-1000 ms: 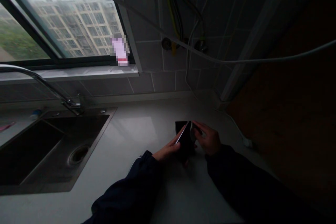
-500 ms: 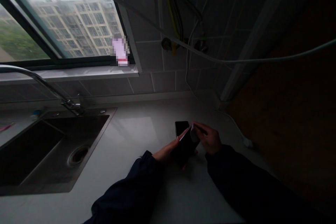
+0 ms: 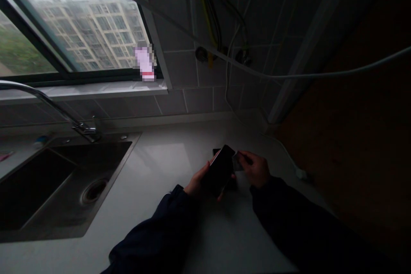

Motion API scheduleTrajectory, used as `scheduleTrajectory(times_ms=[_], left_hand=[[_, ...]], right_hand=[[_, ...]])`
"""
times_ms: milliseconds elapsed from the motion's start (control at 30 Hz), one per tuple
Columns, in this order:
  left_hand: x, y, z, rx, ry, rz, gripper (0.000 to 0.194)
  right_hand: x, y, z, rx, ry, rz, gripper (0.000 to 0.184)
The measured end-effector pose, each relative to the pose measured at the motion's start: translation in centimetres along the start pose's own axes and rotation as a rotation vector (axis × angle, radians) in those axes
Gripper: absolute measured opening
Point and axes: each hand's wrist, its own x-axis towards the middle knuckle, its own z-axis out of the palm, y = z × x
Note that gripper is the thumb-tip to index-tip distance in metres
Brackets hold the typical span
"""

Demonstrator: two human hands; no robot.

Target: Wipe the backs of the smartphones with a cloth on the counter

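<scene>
A black smartphone (image 3: 221, 168) is tilted above the counter, with my left hand (image 3: 197, 180) closed around its sides. Just off its upper right corner, my right hand (image 3: 257, 170) pinches a thin greyish piece (image 3: 236, 162), perhaps a cloth or wipe; the dim light hides its exact kind. Behind the held phone, a second dark flat device (image 3: 216, 152) lies on the white counter (image 3: 167, 154), mostly covered from view.
To the left is a steel sink (image 3: 111, 192) with a curved faucet (image 3: 48, 96). A white cable (image 3: 289, 76) crosses the upper view, and a white plug (image 3: 302, 174) sits at the counter's right side. A window (image 3: 105, 30) stands over the sill.
The phone has shifted left and turned its dark face more toward me. My right hand's greyish piece, earlier against the phone's top end, is now beside its corner.
</scene>
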Motion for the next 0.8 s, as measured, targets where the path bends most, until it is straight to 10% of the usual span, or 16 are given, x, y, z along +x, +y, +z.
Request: scheduleTrajectory(times_ms=[433, 800], left_hand=[[-0.4, -0.1, 0.1, -0.028, -0.067, -0.242, 0.085], [-0.3, 0.1, -0.2, -0.027, 0.014, -0.007, 0.077]], right_hand=[[-0.8, -1.6, 0.2, 0.255, -0.174, -0.001, 0.046], [-0.5, 0.2, 0.6, 0.151, -0.046, 0.016, 0.042]])
